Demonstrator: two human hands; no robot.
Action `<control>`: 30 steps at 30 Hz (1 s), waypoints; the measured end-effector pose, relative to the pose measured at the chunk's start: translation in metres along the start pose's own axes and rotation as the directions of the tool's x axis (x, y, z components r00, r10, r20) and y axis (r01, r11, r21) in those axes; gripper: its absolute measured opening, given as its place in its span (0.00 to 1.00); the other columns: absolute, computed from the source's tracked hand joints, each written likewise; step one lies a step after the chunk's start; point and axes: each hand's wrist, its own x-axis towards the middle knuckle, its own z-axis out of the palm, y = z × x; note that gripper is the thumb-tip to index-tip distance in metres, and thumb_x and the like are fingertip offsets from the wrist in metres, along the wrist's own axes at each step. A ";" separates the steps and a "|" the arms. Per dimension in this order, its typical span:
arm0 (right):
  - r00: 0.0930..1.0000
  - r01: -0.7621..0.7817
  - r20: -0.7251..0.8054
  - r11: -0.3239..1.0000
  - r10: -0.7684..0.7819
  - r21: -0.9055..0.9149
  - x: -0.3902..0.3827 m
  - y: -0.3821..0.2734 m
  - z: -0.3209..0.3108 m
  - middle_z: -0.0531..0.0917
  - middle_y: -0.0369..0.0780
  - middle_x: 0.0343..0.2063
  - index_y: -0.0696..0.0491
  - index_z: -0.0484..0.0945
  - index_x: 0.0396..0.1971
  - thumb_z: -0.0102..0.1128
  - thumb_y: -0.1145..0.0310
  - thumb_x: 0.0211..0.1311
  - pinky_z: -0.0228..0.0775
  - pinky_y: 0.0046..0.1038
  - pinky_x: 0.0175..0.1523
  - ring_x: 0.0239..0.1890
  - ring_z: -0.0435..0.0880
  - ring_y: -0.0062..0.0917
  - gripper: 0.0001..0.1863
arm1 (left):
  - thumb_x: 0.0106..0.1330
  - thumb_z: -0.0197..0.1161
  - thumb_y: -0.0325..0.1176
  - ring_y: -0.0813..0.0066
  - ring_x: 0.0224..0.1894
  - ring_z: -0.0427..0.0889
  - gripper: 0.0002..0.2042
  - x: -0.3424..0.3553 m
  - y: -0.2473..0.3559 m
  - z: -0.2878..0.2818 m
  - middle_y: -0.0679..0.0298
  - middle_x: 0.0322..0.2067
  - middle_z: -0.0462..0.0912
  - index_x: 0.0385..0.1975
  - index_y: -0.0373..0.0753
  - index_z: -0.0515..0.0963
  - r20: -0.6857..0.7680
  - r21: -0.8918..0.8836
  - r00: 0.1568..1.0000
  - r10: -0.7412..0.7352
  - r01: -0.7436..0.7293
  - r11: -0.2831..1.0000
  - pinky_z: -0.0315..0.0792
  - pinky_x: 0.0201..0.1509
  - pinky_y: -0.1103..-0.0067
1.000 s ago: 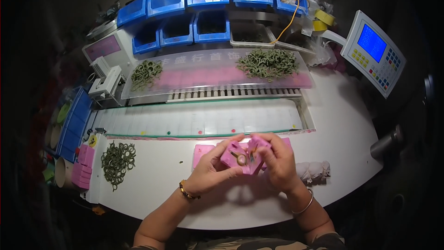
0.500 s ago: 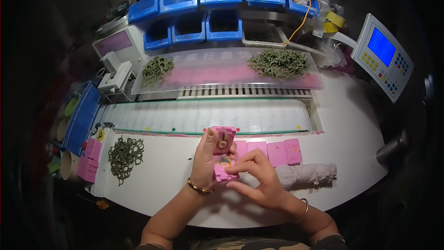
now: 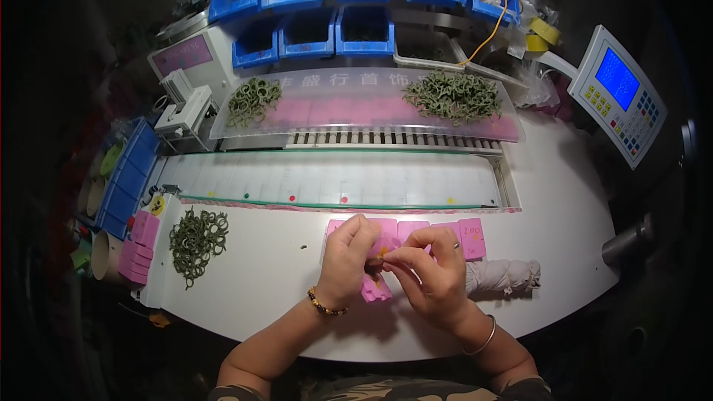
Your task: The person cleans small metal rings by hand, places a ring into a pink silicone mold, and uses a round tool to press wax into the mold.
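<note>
My left hand is wrapped round a pink rubber mold above the table's near middle. The mold is parted, with one piece rising behind my fingers and the other poking out below. At its opening my right hand pinches with thumb and forefinger. What lies between those fingertips is too small and covered to make out. Just behind both hands stands a row of pink mold blocks. A rolled white cloth bundle lies to the right of my right hand.
Green rings are heaped at the left, beside stacked pink blocks. Farther back, a clear sheet carries two more green heaps. Blue bins line the back; a keypad screen stands right, above a dark cylinder.
My right hand has gone from touching the lower mold half to a pinch at the mold's opening. The left hand has turned the mold, so the ring seen inside it earlier is hidden.
</note>
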 end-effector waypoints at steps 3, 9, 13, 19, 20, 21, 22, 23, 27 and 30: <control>0.999 0.032 -0.007 0.999 -0.032 0.004 0.000 0.000 -0.001 0.77 0.37 0.35 0.51 0.83 0.34 0.73 0.73 0.50 0.65 0.31 0.41 0.36 0.75 0.30 0.10 | 0.75 0.46 0.39 0.82 0.21 0.68 0.15 0.012 -0.020 -0.006 0.68 0.22 0.71 0.27 0.38 0.69 -0.055 0.008 0.980 0.193 -0.193 0.981 0.70 0.25 0.79; 0.995 0.101 -0.031 0.992 -0.099 0.073 0.000 -0.005 -0.006 0.77 0.35 0.35 0.50 0.83 0.34 0.75 0.73 0.48 0.63 0.30 0.42 0.35 0.74 0.29 0.12 | 0.78 0.42 0.43 0.74 0.22 0.73 0.16 0.015 -0.015 -0.007 0.63 0.24 0.72 0.33 0.39 0.70 -0.084 -0.426 0.996 -0.016 -0.021 0.905 0.72 0.25 0.77; 0.985 -0.014 -0.170 1.000 0.012 -0.011 0.000 0.001 -0.010 0.75 0.39 0.34 0.53 0.82 0.33 0.74 0.78 0.48 0.66 0.30 0.39 0.34 0.74 0.30 0.12 | 0.80 0.42 0.46 0.72 0.21 0.75 0.16 0.021 -0.017 -0.022 0.60 0.25 0.75 0.39 0.39 0.69 0.052 -0.517 0.998 -0.043 0.064 0.853 0.73 0.25 0.76; 0.955 -0.059 -0.291 0.998 0.055 -0.005 0.001 0.013 -0.018 0.74 0.39 0.31 0.54 0.82 0.32 0.75 0.81 0.46 0.65 0.27 0.36 0.32 0.73 0.28 0.13 | 0.79 0.50 0.45 0.75 0.35 0.84 0.21 0.005 -0.006 -0.015 0.59 0.34 0.85 0.41 0.31 0.81 0.306 -0.019 0.940 -0.148 0.162 0.987 0.79 0.39 0.78; 0.967 -0.011 -0.255 0.997 -0.009 -0.078 -0.003 0.015 -0.018 0.74 0.38 0.31 0.53 0.82 0.31 0.75 0.80 0.44 0.64 0.28 0.37 0.32 0.73 0.28 0.13 | 0.76 0.56 0.35 0.77 0.40 0.84 0.14 0.007 -0.010 -0.016 0.59 0.37 0.86 0.44 0.30 0.82 0.382 0.007 0.923 -0.042 0.042 0.999 0.80 0.45 0.80; 0.974 0.039 -0.214 0.988 -0.070 -0.147 -0.005 0.015 -0.019 0.74 0.36 0.30 0.51 0.83 0.31 0.76 0.80 0.42 0.63 0.29 0.38 0.31 0.73 0.28 0.14 | 0.76 0.56 0.35 0.77 0.40 0.84 0.14 0.006 -0.008 -0.014 0.59 0.37 0.86 0.44 0.30 0.82 0.385 0.005 0.922 -0.040 0.042 0.999 0.80 0.45 0.80; 0.972 0.071 -0.210 0.985 -0.104 -0.157 -0.006 0.015 -0.016 0.76 0.33 0.30 0.49 0.83 0.31 0.75 0.76 0.42 0.61 0.29 0.40 0.31 0.75 0.26 0.13 | 0.75 0.58 0.33 0.78 0.39 0.84 0.12 0.004 -0.007 -0.012 0.60 0.37 0.86 0.43 0.30 0.83 0.360 -0.044 0.933 0.000 0.017 0.999 0.79 0.44 0.81; 0.973 0.069 -0.210 0.985 -0.101 -0.156 -0.006 0.015 -0.017 0.76 0.33 0.30 0.49 0.83 0.31 0.75 0.76 0.42 0.61 0.29 0.40 0.31 0.75 0.26 0.13 | 0.73 0.60 0.31 0.80 0.39 0.84 0.10 0.002 -0.006 -0.010 0.61 0.36 0.86 0.41 0.30 0.83 0.333 -0.093 0.942 0.039 -0.008 0.996 0.78 0.44 0.82; 0.974 0.191 -0.074 0.950 -0.216 -0.248 -0.003 0.014 -0.017 0.78 0.31 0.31 0.49 0.84 0.29 0.74 0.71 0.46 0.60 0.28 0.44 0.32 0.77 0.23 0.09 | 0.70 0.62 0.27 0.83 0.34 0.82 0.06 0.003 -0.001 -0.016 0.65 0.32 0.86 0.37 0.31 0.83 0.306 0.042 0.952 0.004 -0.018 0.999 0.77 0.40 0.84; 0.989 0.143 -0.007 0.971 -0.147 -0.192 0.002 0.011 -0.020 0.77 0.34 0.30 0.51 0.84 0.29 0.74 0.74 0.45 0.64 0.29 0.41 0.31 0.77 0.27 0.09 | 0.68 0.62 0.24 0.84 0.31 0.82 0.04 0.003 -0.005 -0.017 0.66 0.30 0.85 0.37 0.32 0.83 0.277 0.199 0.949 0.153 -0.212 0.957 0.77 0.35 0.84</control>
